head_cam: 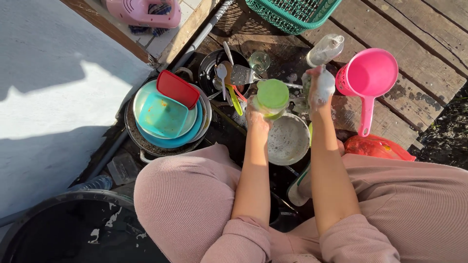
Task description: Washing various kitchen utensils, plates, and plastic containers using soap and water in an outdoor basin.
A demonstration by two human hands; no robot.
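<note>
My left hand [255, 115] grips a green plastic cup [272, 95], covered in suds. My right hand [319, 87] is foamy and closed on a soapy sponge [307, 90] just right of the cup. Both hands hover over a round metal bowl [288, 140] of soapy water on the wet wooden planks. I am squatting, with my knees in pink trousers on either side of my arms.
Left of my hands are stacked basins holding a teal container [162, 115] and a red lid [176, 88]. A black pan [219, 73] holds spoons and a spatula. A pink dipper [366, 78], clear bottle [325, 49], green basket [292, 14], red bag [375, 146] and black tub [73, 229] surround me.
</note>
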